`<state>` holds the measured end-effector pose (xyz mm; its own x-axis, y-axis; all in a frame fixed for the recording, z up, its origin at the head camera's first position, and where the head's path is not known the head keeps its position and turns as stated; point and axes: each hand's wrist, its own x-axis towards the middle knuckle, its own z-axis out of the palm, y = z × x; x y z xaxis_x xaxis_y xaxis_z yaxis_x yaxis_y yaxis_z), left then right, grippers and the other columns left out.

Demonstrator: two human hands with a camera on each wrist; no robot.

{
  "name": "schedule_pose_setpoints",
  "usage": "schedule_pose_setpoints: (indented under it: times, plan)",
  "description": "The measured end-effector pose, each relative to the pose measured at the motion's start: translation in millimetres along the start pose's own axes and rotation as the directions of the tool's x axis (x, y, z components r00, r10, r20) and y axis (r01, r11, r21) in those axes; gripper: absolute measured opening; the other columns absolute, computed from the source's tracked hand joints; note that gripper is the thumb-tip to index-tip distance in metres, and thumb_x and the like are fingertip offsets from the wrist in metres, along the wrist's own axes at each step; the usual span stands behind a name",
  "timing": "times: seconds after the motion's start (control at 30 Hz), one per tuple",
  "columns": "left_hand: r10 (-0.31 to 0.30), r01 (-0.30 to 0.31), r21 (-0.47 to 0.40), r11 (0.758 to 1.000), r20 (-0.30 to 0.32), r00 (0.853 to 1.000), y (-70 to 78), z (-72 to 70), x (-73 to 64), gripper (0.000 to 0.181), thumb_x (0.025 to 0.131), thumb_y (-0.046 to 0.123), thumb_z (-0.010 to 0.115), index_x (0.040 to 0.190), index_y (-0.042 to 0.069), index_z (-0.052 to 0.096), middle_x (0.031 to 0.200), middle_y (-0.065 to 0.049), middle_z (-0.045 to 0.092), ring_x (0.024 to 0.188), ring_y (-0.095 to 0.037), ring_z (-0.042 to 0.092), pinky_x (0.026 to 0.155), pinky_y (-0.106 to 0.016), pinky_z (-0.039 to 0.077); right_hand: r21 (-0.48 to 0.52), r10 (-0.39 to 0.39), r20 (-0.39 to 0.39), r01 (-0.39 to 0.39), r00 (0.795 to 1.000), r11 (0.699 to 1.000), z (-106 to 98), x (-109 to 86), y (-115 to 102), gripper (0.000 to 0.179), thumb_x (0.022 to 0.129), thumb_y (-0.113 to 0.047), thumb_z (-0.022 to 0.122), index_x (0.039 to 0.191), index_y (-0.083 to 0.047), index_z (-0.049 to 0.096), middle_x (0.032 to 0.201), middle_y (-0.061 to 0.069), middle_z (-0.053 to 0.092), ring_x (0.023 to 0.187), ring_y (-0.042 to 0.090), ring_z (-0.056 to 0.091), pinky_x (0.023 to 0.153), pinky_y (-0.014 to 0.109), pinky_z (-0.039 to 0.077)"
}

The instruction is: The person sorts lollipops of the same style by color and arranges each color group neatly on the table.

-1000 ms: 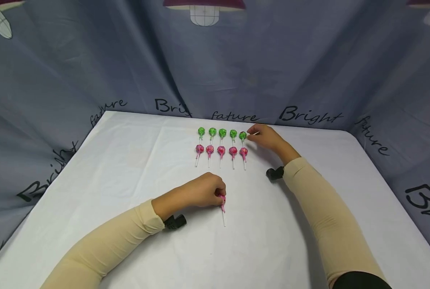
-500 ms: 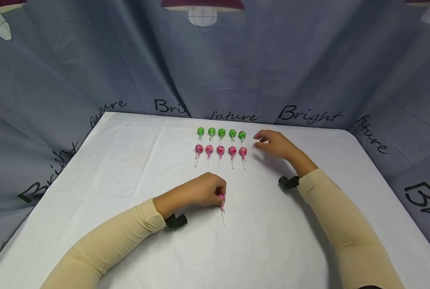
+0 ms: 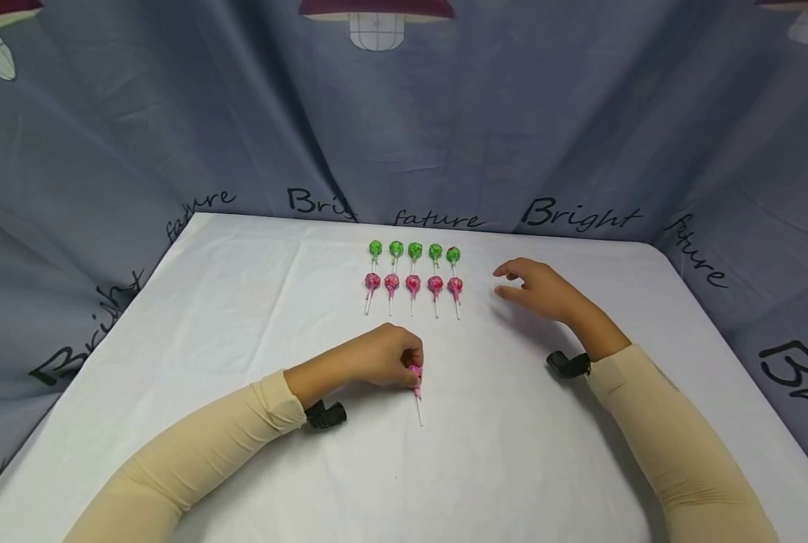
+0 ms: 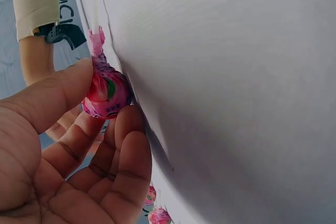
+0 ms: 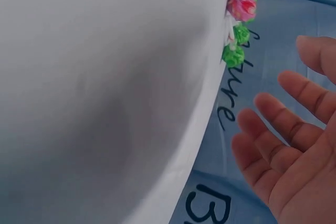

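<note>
My left hand (image 3: 385,357) pinches the round, pink-wrapped head of a lollipop (image 4: 107,94) between thumb and fingers, its white stick pointing toward me in the head view. Farther back lie two rows of lollipops: green ones such as the rightmost green lollipop (image 3: 453,255), and in front of them pink ones such as the rightmost pink lollipop (image 3: 454,286). To the right of both rows is my right hand (image 3: 538,288), holding nothing, its fingers spread and slightly bent in the right wrist view. Green and pink lollipop heads show beyond it there.
A white cloth covers the table (image 3: 255,302). Behind and at both sides hangs a grey-blue curtain (image 3: 499,121) printed with lettering and lamps. A black wrist camera (image 3: 325,415) is on the left wrist, another black camera (image 3: 568,365) on the right.
My right hand has drawn away from the rightmost green lollipop, moving right and toward me, its fingers parting. The left hand keeps its pinch on the pink lollipop in the same place.
</note>
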<state>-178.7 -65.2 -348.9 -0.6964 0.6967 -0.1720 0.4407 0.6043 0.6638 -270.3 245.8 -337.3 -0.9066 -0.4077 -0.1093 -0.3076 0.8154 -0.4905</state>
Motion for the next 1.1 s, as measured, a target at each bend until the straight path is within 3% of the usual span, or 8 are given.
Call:
schedule_pose_setpoints:
  times: [0.23,0.4,0.53,0.8,0.97,1.1]
  plan:
    - [0.011,-0.011,0.006,1.000,-0.004,1.000,3.1,-8.4,3.5,0.017,0.081,0.013,0.083,0.081,0.013,0.065,0.075,0.003,0.059,0.072,-0.012,0.051,0.066,-0.025,0.044,-0.024,0.000,-0.024,0.000,1.000,1.000,-1,-21.3,7,0.040,0.098,-0.024,0.061,0.130,-0.001,0.058,0.132,0.020,0.055,0.122,0.037,0.050,0.100,0.056,0.042]
    - [0.008,-0.008,0.031,1.000,-0.010,1.000,8.0,-20.1,15.3,0.017,0.081,0.014,0.083,0.083,0.012,0.066,0.079,0.002,0.061,0.076,-0.013,0.054,0.068,-0.025,0.046,-0.008,-0.003,-0.037,0.003,0.999,1.000,-5,-35.0,10,0.039,0.099,-0.024,0.062,0.130,-0.001,0.058,0.132,0.019,0.055,0.122,0.037,0.050,0.100,0.055,0.042]
    - [0.035,-0.033,0.047,0.998,-0.029,0.999,13.4,-32.2,31.8,0.016,0.082,0.015,0.082,0.086,0.012,0.067,0.083,0.003,0.064,0.081,-0.014,0.058,0.071,-0.026,0.047,-0.005,-0.002,-0.038,0.002,0.999,1.000,-9,-44.2,11,0.040,0.098,-0.024,0.063,0.131,-0.001,0.057,0.133,0.020,0.055,0.122,0.038,0.050,0.099,0.056,0.042]
    - [0.153,-0.153,0.004,0.988,-0.066,0.986,14.8,-54.0,71.7,0.013,0.086,0.013,0.078,0.094,0.011,0.067,0.089,0.003,0.068,0.088,-0.011,0.063,0.078,-0.023,0.049,-0.017,-0.009,-0.050,0.008,0.999,1.000,-14,-56.4,12,0.041,0.098,-0.023,0.063,0.132,-0.001,0.056,0.132,0.022,0.055,0.122,0.040,0.050,0.099,0.058,0.042]
    - [0.192,-0.192,0.001,0.981,-0.075,0.978,10.9,-59.1,98.7,0.014,0.087,0.014,0.076,0.098,0.010,0.068,0.094,0.002,0.068,0.092,-0.011,0.062,0.081,-0.023,0.049,-0.023,-0.010,-0.054,0.009,0.998,1.000,-15,-68.3,16,0.040,0.098,-0.023,0.063,0.131,0.000,0.057,0.131,0.022,0.056,0.121,0.040,0.051,0.098,0.058,0.043]
    - [0.176,-0.176,0.004,0.984,-0.082,0.981,5.3,-58.1,118.4,0.015,0.089,0.014,0.075,0.101,0.008,0.068,0.095,0.000,0.067,0.092,-0.012,0.060,0.081,-0.022,0.047,-0.035,-0.003,-0.058,0.001,0.998,0.999,-16,-80.1,19,0.041,0.098,-0.024,0.063,0.131,0.000,0.058,0.129,0.022,0.056,0.119,0.041,0.052,0.096,0.058,0.044]
